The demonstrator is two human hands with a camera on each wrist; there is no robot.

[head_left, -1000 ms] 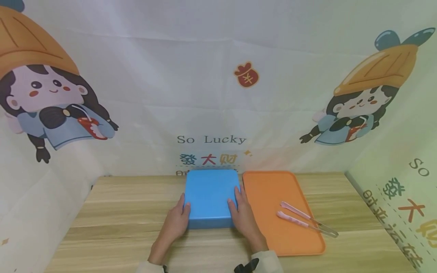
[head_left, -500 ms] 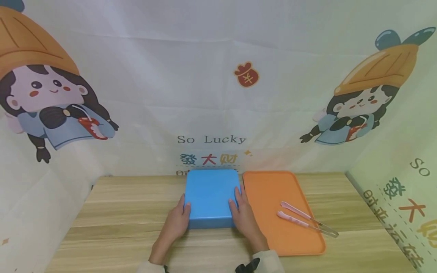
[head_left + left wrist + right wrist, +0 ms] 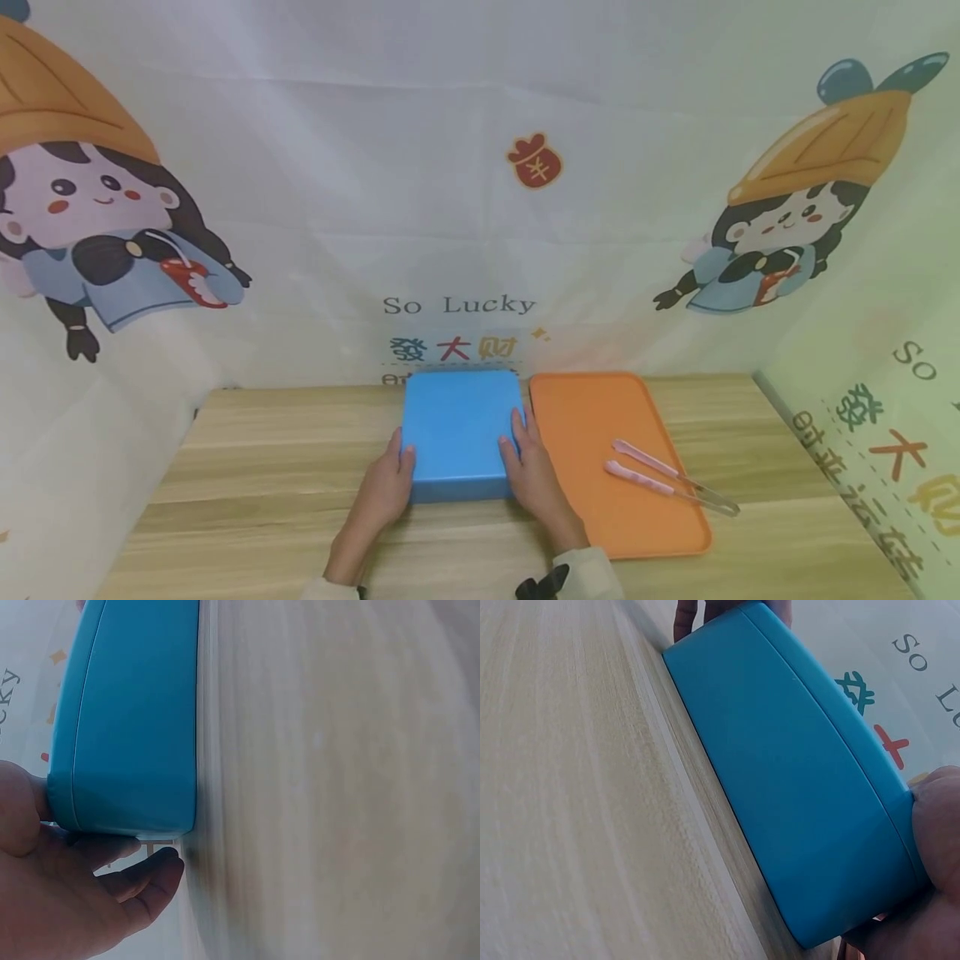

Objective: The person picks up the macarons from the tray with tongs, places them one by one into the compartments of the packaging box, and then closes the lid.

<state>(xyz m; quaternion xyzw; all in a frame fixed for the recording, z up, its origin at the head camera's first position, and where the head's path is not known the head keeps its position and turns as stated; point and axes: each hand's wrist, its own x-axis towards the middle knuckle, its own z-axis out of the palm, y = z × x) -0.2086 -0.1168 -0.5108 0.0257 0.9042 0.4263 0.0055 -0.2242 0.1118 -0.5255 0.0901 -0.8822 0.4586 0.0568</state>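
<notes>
A blue lidded box [image 3: 461, 433] stands flat on the wooden table, a thin seam running round it below the top. My left hand [image 3: 386, 483] grips its left side near the front corner, thumb at the top edge. On the opposite side my right hand [image 3: 534, 475] holds the box, its thumb on the lid's edge and its fingers along the side wall. The left wrist view shows the left fingers [image 3: 154, 889] bent beside the box's end wall. Part of the right hand's fingers is hidden behind the box in the right wrist view.
An orange tray [image 3: 585, 508] lies just right of the box. Tongs with pink handles [image 3: 641, 477] rest on it, their metal end reaching past the tray's right rim. A printed cloth [image 3: 337, 208] hangs behind and along the sides of the wooden table [image 3: 262, 483].
Both hands keep their hold on the box, which stays in place. The head view has shifted slightly, so the whole scene sits a little further left.
</notes>
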